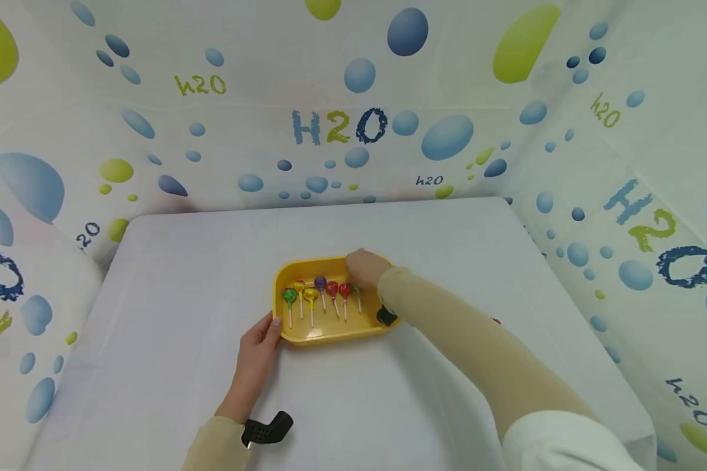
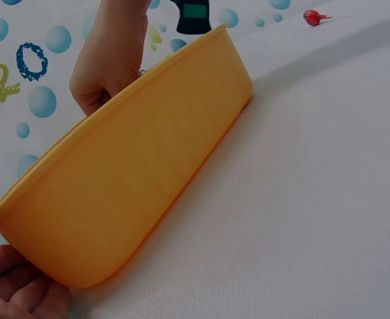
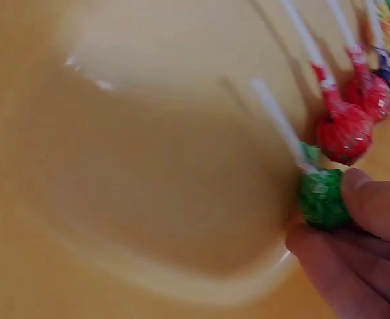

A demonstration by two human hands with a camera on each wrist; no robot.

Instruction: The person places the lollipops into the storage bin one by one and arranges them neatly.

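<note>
A yellow tray sits on the white table, its outer wall large in the left wrist view. My left hand grips its left end, thumb at the rim and fingers against the outside. Inside its right part, my right hand pinches the wrapped head of a green lollipop between thumb and fingers, its white stick angled away. To the left lie a row of lollipops: red ones, a purple one, yellow ones and another green one.
Another red lollipop lies on the table right of the tray, mostly hidden by the right forearm in the head view. A white cloth covers the table. Curtains with blue and green spots hang behind and at the sides.
</note>
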